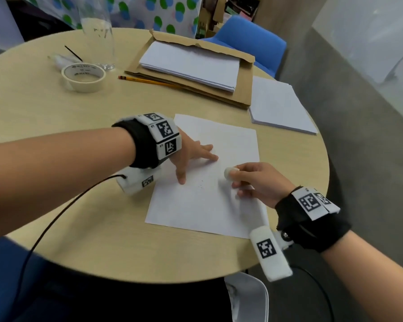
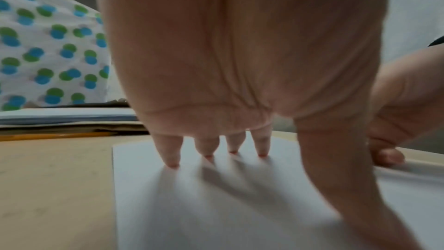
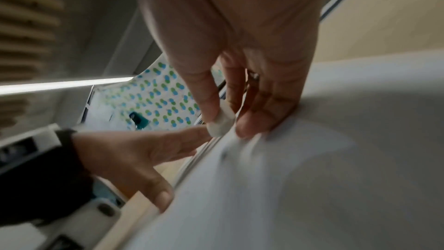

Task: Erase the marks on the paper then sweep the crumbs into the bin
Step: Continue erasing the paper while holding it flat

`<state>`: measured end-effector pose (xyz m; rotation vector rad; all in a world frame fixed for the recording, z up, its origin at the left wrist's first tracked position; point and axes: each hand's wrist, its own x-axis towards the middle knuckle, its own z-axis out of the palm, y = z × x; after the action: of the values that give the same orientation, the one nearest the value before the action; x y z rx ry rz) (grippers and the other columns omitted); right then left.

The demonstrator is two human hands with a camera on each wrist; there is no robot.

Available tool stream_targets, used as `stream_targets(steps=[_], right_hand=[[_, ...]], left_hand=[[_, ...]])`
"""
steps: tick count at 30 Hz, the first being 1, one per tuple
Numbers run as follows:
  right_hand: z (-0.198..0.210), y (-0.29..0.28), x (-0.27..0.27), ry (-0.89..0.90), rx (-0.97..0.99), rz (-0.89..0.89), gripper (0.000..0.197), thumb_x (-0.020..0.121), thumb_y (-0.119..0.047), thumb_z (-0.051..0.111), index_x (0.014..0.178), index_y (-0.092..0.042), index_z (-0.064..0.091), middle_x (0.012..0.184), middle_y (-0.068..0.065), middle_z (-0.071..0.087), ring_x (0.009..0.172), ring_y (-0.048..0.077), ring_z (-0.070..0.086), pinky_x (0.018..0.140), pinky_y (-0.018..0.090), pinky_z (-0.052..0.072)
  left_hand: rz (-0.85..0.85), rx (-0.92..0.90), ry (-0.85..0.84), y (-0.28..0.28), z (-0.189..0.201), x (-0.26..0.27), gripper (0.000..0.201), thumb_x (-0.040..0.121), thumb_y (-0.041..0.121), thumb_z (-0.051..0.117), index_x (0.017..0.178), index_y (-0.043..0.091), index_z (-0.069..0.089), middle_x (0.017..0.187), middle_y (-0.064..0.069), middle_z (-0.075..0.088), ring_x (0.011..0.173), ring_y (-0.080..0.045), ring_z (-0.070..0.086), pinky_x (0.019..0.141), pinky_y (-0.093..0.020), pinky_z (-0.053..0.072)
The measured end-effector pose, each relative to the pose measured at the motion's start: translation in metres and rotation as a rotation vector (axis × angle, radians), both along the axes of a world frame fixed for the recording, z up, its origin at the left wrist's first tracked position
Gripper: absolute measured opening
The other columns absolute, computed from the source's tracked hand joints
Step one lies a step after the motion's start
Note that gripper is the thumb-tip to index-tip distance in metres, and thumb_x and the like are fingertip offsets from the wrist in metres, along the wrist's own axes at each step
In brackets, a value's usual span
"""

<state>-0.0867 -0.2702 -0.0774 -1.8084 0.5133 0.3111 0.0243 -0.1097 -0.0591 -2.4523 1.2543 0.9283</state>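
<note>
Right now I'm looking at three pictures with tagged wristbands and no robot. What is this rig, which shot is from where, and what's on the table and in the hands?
No machine here: a person works with bare hands, wearing a camera on the head and one on each wrist. The white blocks with black patterns are wristband markers.

The wide shot is the head view, looking down at a round table. The other two look along each hand from the wrist.

The left hand presses flat on the sheet of paper, its fingers spread to hold it down. The right hand pinches a small white eraser over the sheet; faint dark specks lie nearby.

Further back: a roll of tape, a pencil, paper stacks on a cardboard envelope, and a clear glass. No bin is in view.
</note>
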Motion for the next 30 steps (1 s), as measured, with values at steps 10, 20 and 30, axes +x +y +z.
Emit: stream_targets(steps=[10, 20, 30], right_hand=[[-0.006, 0.012, 0.043, -0.018, -0.264, 0.069, 0.017, 0.076, -0.020, 0.073, 0.084, -0.006, 0.069, 0.064, 0.006, 0.060, 0.050, 0.011, 0.051, 0.053, 0.022, 0.043], [0.004, 0.010, 0.044, -0.025, -0.431, 0.196, 0.016, 0.073, -0.024, 0.076, 0.077, -0.011, 0.069, 0.059, 0.002, 0.057, 0.050, 0.012, 0.046, 0.050, 0.021, 0.038], [0.004, 0.018, 0.034, -0.003, -0.433, 0.285, 0.013, 0.074, -0.023, 0.075, 0.072, -0.013, 0.068, 0.050, -0.008, 0.056, 0.041, 0.000, 0.047, 0.043, 0.015, 0.037]], left_hand=[[0.044, -0.135, 0.028, 0.005, -0.021, -0.008, 0.126, 0.066, 0.054, 0.075, 0.147, 0.027, -0.018, 0.156, 0.005, -0.022, 0.144, -0.021, -0.019, 0.116, -0.048, -0.006], [0.011, -0.071, 0.013, 0.002, -0.021, -0.008, 0.128, 0.067, 0.059, 0.071, 0.145, 0.023, -0.024, 0.154, 0.004, -0.028, 0.144, -0.022, -0.021, 0.117, -0.049, -0.004], [-0.001, -0.079, 0.007, 0.003, -0.023, -0.007, 0.129, 0.067, 0.060, 0.070, 0.145, 0.021, -0.025, 0.154, 0.003, -0.027, 0.144, -0.022, -0.021, 0.117, -0.048, -0.004]])
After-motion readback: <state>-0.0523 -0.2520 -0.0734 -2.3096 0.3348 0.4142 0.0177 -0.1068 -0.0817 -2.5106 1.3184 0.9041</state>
